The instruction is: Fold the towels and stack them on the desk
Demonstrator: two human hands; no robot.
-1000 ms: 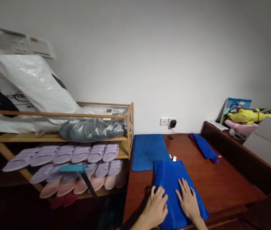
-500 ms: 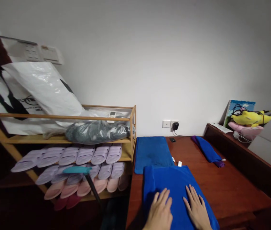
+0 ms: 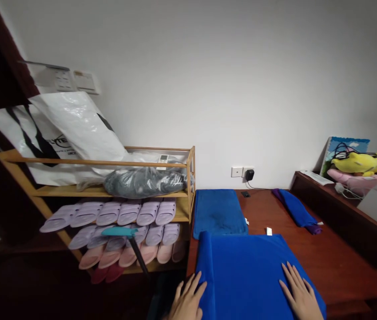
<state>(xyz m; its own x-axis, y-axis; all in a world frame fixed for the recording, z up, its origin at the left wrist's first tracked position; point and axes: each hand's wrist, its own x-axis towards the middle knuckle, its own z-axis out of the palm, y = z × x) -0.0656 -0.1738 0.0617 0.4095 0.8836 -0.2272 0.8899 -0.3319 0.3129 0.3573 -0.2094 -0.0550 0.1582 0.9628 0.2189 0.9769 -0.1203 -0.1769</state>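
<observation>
Surface (image 3: 348, 262): red-brown, under the cloth (image 3: 251, 275). Cloth is bright blue, spread near the front, strip-like fold or seam along its left side.
Rack (image 3: 189, 191): wooden, left of the cloth, slippers (image 3: 86, 212) on its lower shelves.
Bag (image 3: 81, 126): white, on the rack top, far left of the cloth.
Back cloth (image 3: 220, 211): darker blue, flat, beyond the cloth's far left part; can't tell if they touch.
Bundle (image 3: 296, 209): blue and purple, long, beyond the cloth's far right corner, well apart from it.
Right hand (image 3: 300, 291): palm down on the cloth's right part, fingers slightly spread, pinching nothing.
Left hand (image 3: 187, 298): fingers spread, fingertips on the cloth's left edge; lower part cut off by the frame.
Plug (image 3: 249, 175): black, on the wall beyond the cloth.
Tag (image 3: 268, 231): white, at the cloth's far edge.
</observation>
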